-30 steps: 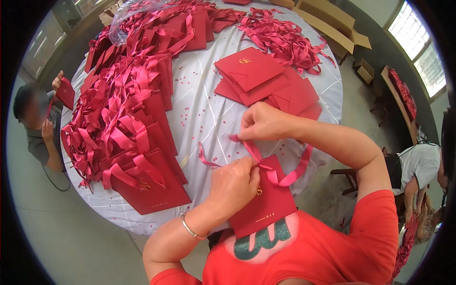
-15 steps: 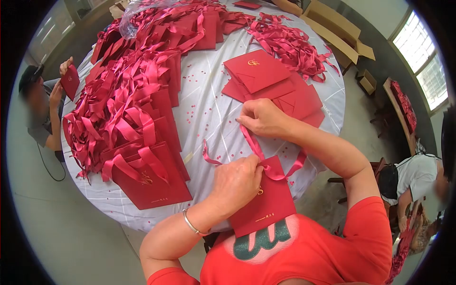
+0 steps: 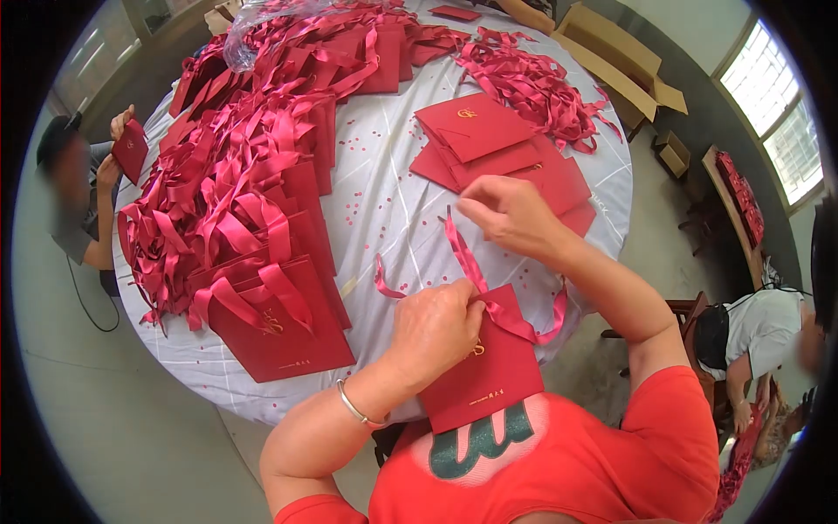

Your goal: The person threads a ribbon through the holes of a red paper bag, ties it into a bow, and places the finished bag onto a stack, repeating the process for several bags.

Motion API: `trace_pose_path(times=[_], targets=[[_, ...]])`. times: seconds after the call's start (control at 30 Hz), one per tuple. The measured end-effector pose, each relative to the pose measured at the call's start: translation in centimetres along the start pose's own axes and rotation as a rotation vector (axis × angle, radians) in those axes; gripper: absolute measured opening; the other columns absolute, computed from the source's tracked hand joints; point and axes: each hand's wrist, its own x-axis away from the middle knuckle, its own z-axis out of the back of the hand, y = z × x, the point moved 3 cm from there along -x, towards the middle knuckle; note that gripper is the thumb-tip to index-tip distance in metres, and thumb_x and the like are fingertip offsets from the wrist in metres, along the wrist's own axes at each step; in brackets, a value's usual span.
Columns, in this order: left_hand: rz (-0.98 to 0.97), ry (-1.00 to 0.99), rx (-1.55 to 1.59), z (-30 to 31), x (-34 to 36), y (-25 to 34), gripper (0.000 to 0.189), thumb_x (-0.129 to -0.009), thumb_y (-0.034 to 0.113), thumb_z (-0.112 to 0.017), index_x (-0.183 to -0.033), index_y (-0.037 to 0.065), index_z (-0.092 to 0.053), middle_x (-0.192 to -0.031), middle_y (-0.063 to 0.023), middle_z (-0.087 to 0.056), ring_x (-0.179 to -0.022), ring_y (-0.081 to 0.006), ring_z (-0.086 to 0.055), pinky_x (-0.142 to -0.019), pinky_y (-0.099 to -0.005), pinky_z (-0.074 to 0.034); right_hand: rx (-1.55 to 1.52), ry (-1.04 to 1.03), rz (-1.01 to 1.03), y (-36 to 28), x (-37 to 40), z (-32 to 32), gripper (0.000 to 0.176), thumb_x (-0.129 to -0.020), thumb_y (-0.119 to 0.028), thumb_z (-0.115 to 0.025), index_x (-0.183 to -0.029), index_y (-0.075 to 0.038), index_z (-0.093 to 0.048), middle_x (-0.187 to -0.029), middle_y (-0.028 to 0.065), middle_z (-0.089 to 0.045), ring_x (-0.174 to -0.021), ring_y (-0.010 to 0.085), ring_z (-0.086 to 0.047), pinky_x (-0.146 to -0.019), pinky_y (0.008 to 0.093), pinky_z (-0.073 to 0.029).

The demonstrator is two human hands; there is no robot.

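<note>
A small red paper gift bag (image 3: 497, 375) with gold lettering rests against my shirt at the table's near edge. My left hand (image 3: 436, 332) is closed on its upper edge, pinching the bag and a pink-red ribbon (image 3: 464, 255) threaded there. One ribbon end stands up from the bag's top, and another part loops to the right. Just beyond the upright end, my right hand (image 3: 502, 214) hovers with loosely curved fingers, apart from the ribbon. Beneath and behind it lies a pile of flat red bags (image 3: 480, 131).
Rows of red bags with ribbon handles (image 3: 297, 323) fill the table's left side. Loose ribbons (image 3: 532, 79) heap at the far right. Red dots scatter over the pale tablecloth (image 3: 375, 175). A person (image 3: 74, 192) at left holds a red bag; an open cardboard box (image 3: 611, 61) stands behind.
My right hand has let go of the ribbon's end and moved slightly right, its fingers loosening. The ribbon end now stands free. My left hand keeps its hold on the bag.
</note>
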Motion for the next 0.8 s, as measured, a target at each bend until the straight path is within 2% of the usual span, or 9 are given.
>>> trace_pose_path(times=[0.03,0.1,0.2,0.23,0.33,0.47,0.53,0.63,0.8], targets=[[0.001,-0.001,0.003,0.0,0.0,0.0,0.019,-0.085,0.023,-0.066,-0.083,0.004,-0.067,-0.071,-0.0172,-0.067,-0.069,-0.0373,-0.067,-0.063,-0.0472,-0.052,-0.018,0.067,0.096,-0.1,0.9,0.8,0.02,-0.087,-0.018,-0.069,-0.089,0.001,-0.068,-0.073,0.0097,-0.066,-0.066,0.0105,-0.061,-0.057,0.0285,-0.048],[0.004,-0.016,-0.005,0.1,-0.1,-0.1,0.018,-0.085,0.024,-0.067,-0.084,0.005,-0.068,-0.071,-0.0163,-0.067,-0.069,-0.037,-0.067,-0.062,-0.0467,-0.052,0.0,-0.05,0.01,-0.2,3.8,2.4,0.017,-0.085,-0.016,-0.07,-0.087,0.0,-0.069,-0.075,0.0091,-0.065,-0.067,0.0114,-0.061,-0.059,0.0288,-0.048],[0.002,-0.018,-0.012,0.0,-0.3,-0.2,0.018,-0.084,0.024,-0.067,-0.085,0.006,-0.069,-0.071,-0.0158,-0.068,-0.069,-0.0365,-0.067,-0.063,-0.0464,-0.052,0.163,-0.292,0.204,-1.1,9.2,3.7,0.029,-0.07,-0.016,-0.085,-0.086,-0.003,-0.065,-0.083,0.0055,-0.063,-0.074,0.0158,-0.062,-0.064,0.0286,-0.048],[0.004,-0.005,-0.011,-0.1,-0.2,-0.4,0.019,-0.084,0.024,-0.067,-0.085,0.006,-0.069,-0.072,-0.0155,-0.068,-0.07,-0.0358,-0.067,-0.064,-0.0459,-0.052,0.261,-0.314,0.252,-1.1,10.7,3.8,0.039,-0.061,-0.021,-0.09,-0.085,-0.004,-0.064,-0.087,0.0078,-0.063,-0.079,0.024,-0.062,-0.07,0.0315,-0.049],[0.063,-0.068,0.043,0.0,-0.5,-0.7,0.018,-0.084,0.021,-0.066,-0.088,0.004,-0.07,-0.074,-0.0155,-0.07,-0.071,-0.0333,-0.069,-0.066,-0.0421,-0.053,0.317,-0.207,0.307,-1.1,13.4,3.0,0.03,-0.068,-0.021,-0.084,-0.078,-0.004,-0.061,-0.085,0.0081,-0.064,-0.082,0.0288,-0.061,-0.075,0.0376,-0.049],[0.074,-0.083,0.129,0.1,-0.9,-1.1,0.019,-0.084,0.02,-0.065,-0.089,0.002,-0.07,-0.073,-0.0163,-0.069,-0.069,-0.0308,-0.069,-0.065,-0.0403,-0.053,0.182,-0.059,0.252,0.2,14.4,3.2,0.026,-0.071,-0.017,-0.082,-0.078,-0.004,-0.061,-0.084,0.0089,-0.065,-0.079,0.026,-0.063,-0.071,0.0358,-0.05],[0.147,-0.138,0.203,0.2,-0.9,-1.1,0.02,-0.084,0.019,-0.065,-0.09,0.001,-0.071,-0.07,-0.017,-0.069,-0.068,-0.0295,-0.07,-0.065,-0.0392,-0.052,0.007,-0.164,-0.05,0.7,14.2,3.8,0.023,-0.073,-0.015,-0.081,-0.078,-0.004,-0.061,-0.08,0.01,-0.065,-0.075,0.0234,-0.064,-0.066,0.0349,-0.05],[0.093,-0.106,0.126,0.2,-0.9,-0.8,0.022,-0.084,0.021,-0.067,-0.087,0.0,-0.07,-0.068,-0.0177,-0.068,-0.067,-0.0315,-0.069,-0.064,-0.0409,-0.052,0.045,-0.199,-0.141,-0.2,13.7,4.0,0.018,-0.076,-0.007,-0.078,-0.078,-0.004,-0.06,-0.079,0.0059,-0.064,-0.066,0.0143,-0.06,-0.06,0.027,-0.046],[0.069,-0.059,0.004,0.0,-0.6,0.0,0.023,-0.083,0.024,-0.067,-0.081,0.001,-0.068,-0.071,-0.0194,-0.067,-0.069,-0.0364,-0.068,-0.065,-0.0455,-0.052,0.201,-0.16,0.042,0.6,13.4,2.4,0.017,-0.078,-0.007,-0.076,-0.08,-0.002,-0.06,-0.073,0.0049,-0.062,-0.066,0.0128,-0.058,-0.06,0.0279,-0.046]])
